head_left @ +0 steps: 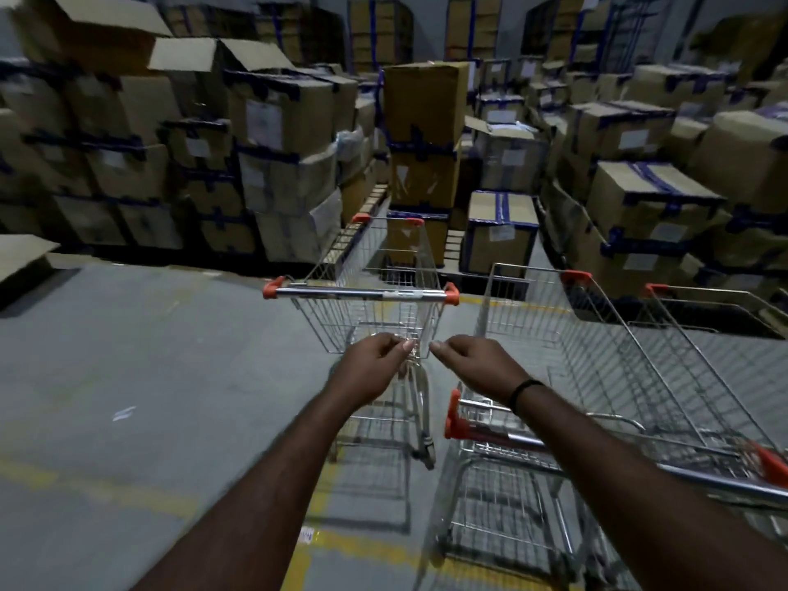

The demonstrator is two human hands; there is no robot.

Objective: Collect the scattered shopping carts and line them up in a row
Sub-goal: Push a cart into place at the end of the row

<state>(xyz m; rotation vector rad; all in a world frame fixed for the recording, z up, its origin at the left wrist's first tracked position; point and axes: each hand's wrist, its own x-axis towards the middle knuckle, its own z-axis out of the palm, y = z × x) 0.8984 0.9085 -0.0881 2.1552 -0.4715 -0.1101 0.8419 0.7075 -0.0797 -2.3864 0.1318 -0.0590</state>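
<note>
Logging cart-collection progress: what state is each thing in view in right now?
left hand: loosely curled, holding nothing
right hand: loosely curled, holding nothing
middle cart: upright, empty, unheld
right cart: upright, empty, unheld
far-right cart: upright, partly out of frame
top-left cardboard box: flaps open

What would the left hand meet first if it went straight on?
Probably the handle bar of the cart ahead; the left hand is short of it, holding nothing. Depth is unclear.
</note>
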